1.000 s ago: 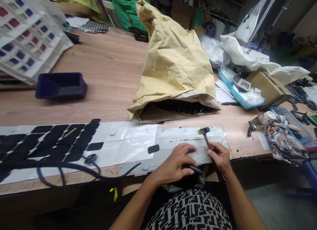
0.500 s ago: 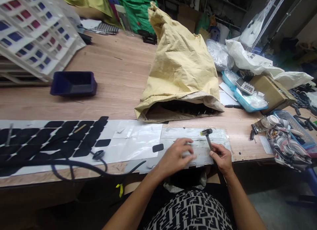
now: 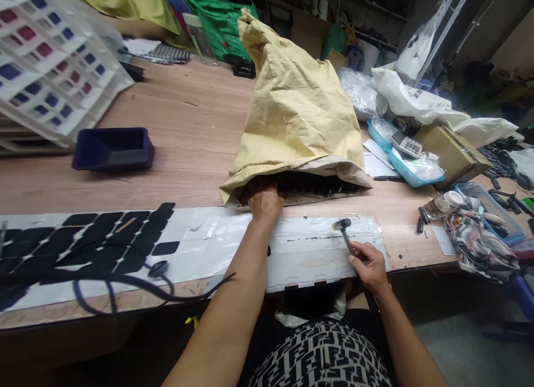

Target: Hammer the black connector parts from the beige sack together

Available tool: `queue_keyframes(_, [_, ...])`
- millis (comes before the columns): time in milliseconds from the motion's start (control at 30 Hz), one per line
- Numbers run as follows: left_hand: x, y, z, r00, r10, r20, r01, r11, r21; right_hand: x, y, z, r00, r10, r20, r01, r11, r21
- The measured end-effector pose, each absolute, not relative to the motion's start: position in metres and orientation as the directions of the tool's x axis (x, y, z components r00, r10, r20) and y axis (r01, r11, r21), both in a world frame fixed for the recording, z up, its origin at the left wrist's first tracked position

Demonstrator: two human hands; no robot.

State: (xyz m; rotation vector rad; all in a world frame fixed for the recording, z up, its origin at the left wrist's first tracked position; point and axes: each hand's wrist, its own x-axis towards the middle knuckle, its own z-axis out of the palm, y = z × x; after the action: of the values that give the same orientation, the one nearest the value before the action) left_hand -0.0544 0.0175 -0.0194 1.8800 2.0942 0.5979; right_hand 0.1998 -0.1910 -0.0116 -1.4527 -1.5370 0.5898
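My left hand (image 3: 265, 201) reaches into the mouth of a yellow cloth sack (image 3: 298, 114) that lies on the table; its fingers are hidden inside. Dark pieces (image 3: 317, 182) show in the sack's opening. My right hand (image 3: 369, 267) is closed round the handle of a small hammer (image 3: 344, 231), whose head points away from me over a white board (image 3: 308, 259) at the table's front edge. Left of the board, rows of black rounded pieces (image 3: 98, 231) lie on a white sheet (image 3: 204, 223).
A black cable (image 3: 137, 281) crosses the front left. A dark blue tray (image 3: 112, 149) and a white lattice basket (image 3: 54, 59) stand further back. On the right are a calculator (image 3: 406, 144), a cardboard box (image 3: 453, 145), a jar (image 3: 444, 206) and a patterned cloth (image 3: 478, 231). Someone's yellow-green clothing shows at the back.
My left hand has moved from above the white board forward into the sack's mouth. My right hand still holds the hammer in about the same place. The view has shifted slightly.
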Motion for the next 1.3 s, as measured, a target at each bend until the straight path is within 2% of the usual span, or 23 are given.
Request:
queue_keyframes(167, [-0.05,-0.005,-0.006,-0.133,0.981,0.142,0.851,0.04,0.524,0.201,-0.192,-0.013,0.132,0.949,0.285,0.485,0.189,-0.854])
queue_keyframes(267, [-0.035,-0.036,-0.001,0.138,0.978,0.155,0.766,-0.204,0.609,0.204,-0.193,-0.017,0.154,0.946,0.286,0.45,0.19,-0.872])
queue_keyframes(333, [-0.022,-0.06,-0.004,0.363,0.918,0.162,0.663,-0.376,0.647,0.205,-0.193,-0.019,0.168,0.945,0.28,0.432,0.185,-0.883])
queue_keyframes(400, [-0.01,-0.08,-0.011,0.471,0.866,0.166,0.597,-0.452,0.663,0.206,-0.193,-0.02,0.172,0.946,0.274,0.422,0.18,-0.888])
queue_keyframes(733, [-0.004,-0.092,-0.032,0.418,0.884,0.212,0.515,-0.422,0.746,0.203,-0.194,-0.014,0.144,0.955,0.259,0.471,0.164,-0.867])
queue_keyframes(867, [-0.003,-0.091,-0.031,0.406,0.891,0.203,0.519,-0.407,0.752,0.203,-0.194,-0.008,0.126,0.959,0.255,0.477,0.166,-0.863])
queue_keyframes(1033, [0.0,-0.092,-0.027,0.397,0.898,0.191,0.532,-0.395,0.749,0.202,-0.199,-0.001,0.121,0.931,0.345,0.53,0.233,-0.815])
queue_keyframes(1300, [0.0,-0.092,-0.025,0.401,0.896,0.189,0.546,-0.4,0.736,0.201,-0.2,-0.006,0.016,0.952,0.307,0.637,0.227,-0.737])
